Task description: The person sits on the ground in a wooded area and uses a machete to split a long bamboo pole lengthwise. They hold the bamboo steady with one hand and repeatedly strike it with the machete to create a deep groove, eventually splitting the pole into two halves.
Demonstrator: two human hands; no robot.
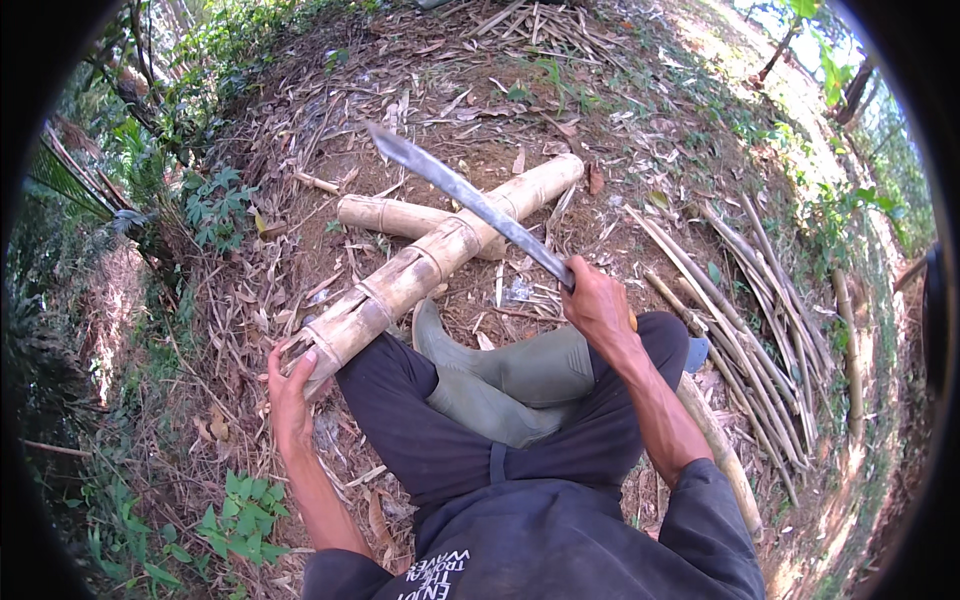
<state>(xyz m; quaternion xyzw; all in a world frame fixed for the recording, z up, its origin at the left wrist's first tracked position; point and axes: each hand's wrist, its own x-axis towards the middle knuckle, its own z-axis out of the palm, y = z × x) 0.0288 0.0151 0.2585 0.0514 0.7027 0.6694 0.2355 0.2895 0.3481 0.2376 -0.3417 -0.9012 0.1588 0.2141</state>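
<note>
My right hand (598,305) is closed around the handle of a machete (460,192). Its long grey blade slants up to the left, crossing over a thick bamboo pole (440,247) in the view; whether it touches the pole I cannot tell. The pole's near end is split and broken, and my left hand (291,393) grips it there, thumb against the side. Farther along, the pole lies across a shorter bamboo piece (395,217) on the ground, so its far end sits raised.
My crossed legs in green rubber boots (500,390) are just right of the pole. Long split bamboo strips (735,320) lie in a pile at the right, and another heap of strips (535,22) is at the far side. Dry leaves cover the ground; green plants (240,515) grow at the left.
</note>
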